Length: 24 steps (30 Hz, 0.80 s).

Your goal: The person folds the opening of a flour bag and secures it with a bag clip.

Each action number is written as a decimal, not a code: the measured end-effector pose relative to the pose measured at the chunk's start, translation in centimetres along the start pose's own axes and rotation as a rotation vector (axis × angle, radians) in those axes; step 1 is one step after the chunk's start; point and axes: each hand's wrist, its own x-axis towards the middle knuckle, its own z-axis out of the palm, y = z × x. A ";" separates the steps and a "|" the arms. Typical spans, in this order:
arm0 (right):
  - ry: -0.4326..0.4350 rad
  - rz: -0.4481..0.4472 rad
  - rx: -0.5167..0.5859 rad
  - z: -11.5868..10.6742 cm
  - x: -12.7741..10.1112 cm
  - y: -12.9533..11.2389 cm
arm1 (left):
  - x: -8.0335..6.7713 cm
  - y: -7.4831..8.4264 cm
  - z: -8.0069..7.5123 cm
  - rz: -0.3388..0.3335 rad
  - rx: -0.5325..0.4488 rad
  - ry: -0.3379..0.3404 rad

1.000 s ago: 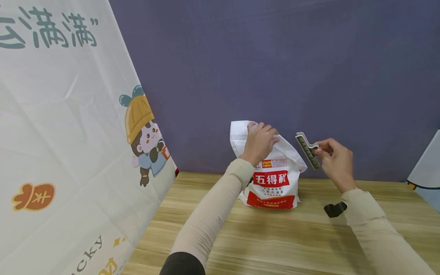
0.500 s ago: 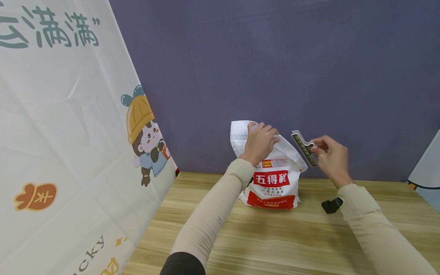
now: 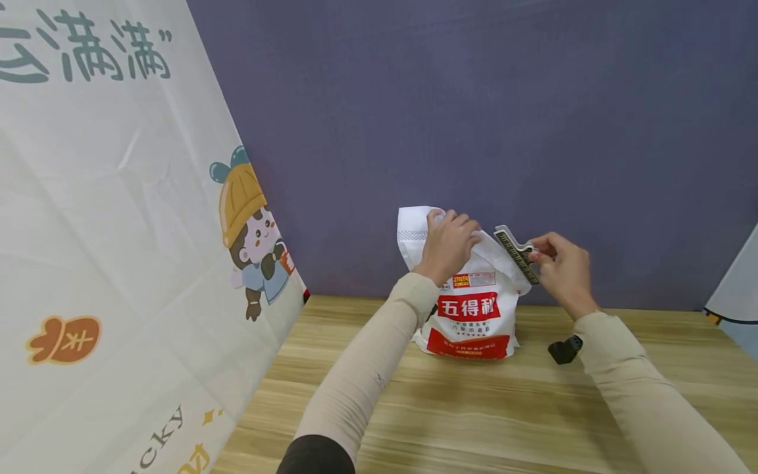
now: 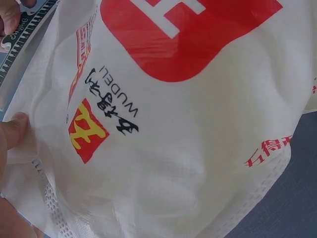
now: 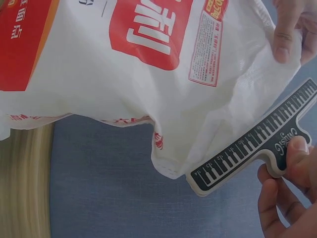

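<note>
We grip the flour bag (image 3: 468,289) top with our left hand (image 3: 448,243), right hand (image 3: 559,266) pinching the clip (image 3: 516,255): keep the fold tight, slide the clip on squarely.

White flour bag (image 4: 188,148), fingertip (image 4: 12,130) against it, possibly thumb.

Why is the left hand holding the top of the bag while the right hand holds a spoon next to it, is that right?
Not quite. The right hand pinches a flat black clip with ruler marks, not a spoon; the right wrist view shows it plainly. The rest is right: the left hand grips the top of the bag, and the clip is next to it.
</note>
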 end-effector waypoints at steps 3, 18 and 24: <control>-0.003 -0.005 -0.002 0.2 0.0 0.1 | 0.0 0.1 0.0 0.002 0.004 -0.006; -0.047 0.009 0.001 0.8 0.0 0.4 | 0.1 0.3 0.1 -0.001 0.021 -0.008; -0.064 0.012 0.013 1.1 -0.1 0.5 | 0.1 0.4 0.1 0.001 0.020 -0.002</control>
